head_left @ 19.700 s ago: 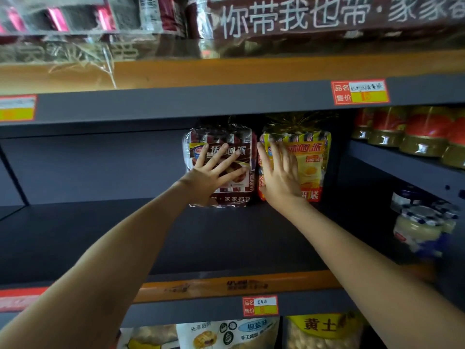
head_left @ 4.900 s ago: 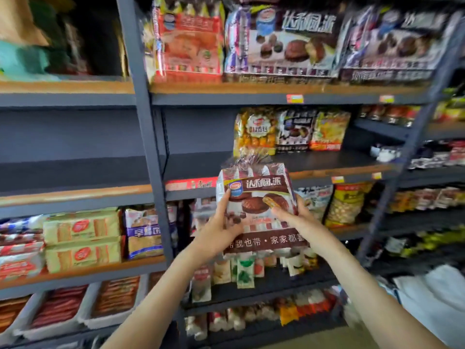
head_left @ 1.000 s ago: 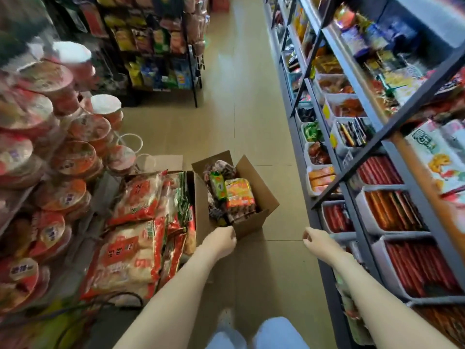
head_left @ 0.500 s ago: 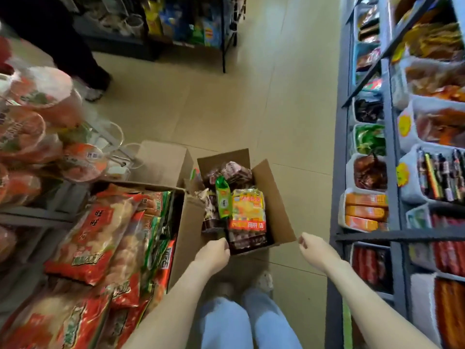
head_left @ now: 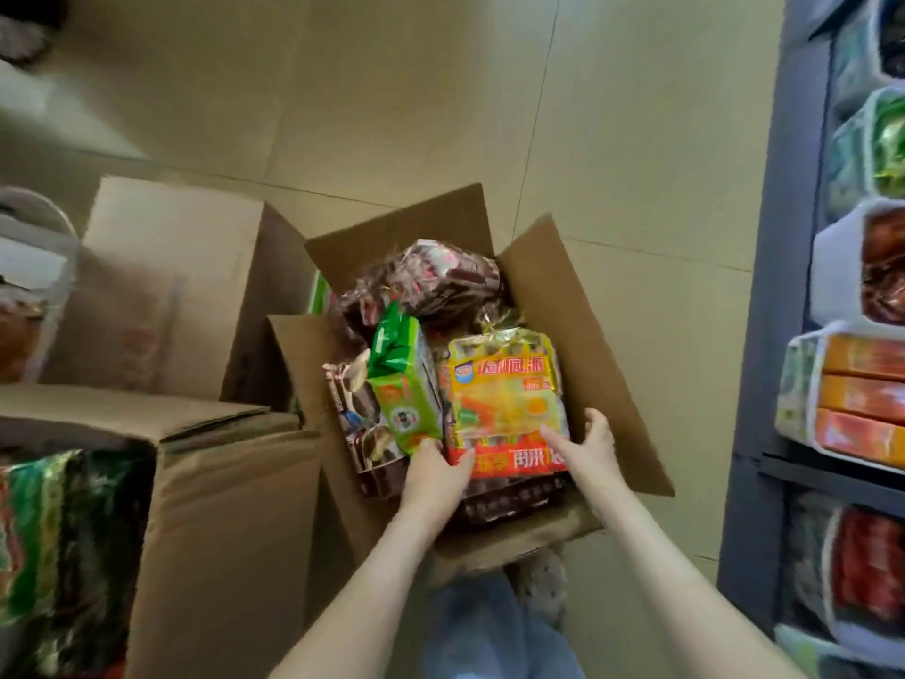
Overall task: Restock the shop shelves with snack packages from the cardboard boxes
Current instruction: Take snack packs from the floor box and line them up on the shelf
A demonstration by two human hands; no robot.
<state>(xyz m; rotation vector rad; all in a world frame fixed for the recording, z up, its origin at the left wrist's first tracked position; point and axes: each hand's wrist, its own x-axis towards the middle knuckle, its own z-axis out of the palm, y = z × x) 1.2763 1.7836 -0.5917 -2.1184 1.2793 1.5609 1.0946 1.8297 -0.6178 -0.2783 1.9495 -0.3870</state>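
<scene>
Yellow package [head_left: 509,404] on top inside cardboard box [head_left: 578,306], toward its right wall | change: hands, empty at the box's near edge half a second ago, now inside | left hand [head_left: 436,475] pinches near-left corner, right hand [head_left: 592,443] clasps near-right edge | judgement: next pick begun, not yet lifted

The yellow crinkly plastic snack package [head_left: 504,399] carries red lettering on top and a red band with white characters below. The slim green plastic packet [head_left: 404,384] has a pale patch. The open brown cardboard box [head_left: 578,306] is plain, and the tiled floor [head_left: 392,90] is pale beige.
</scene>
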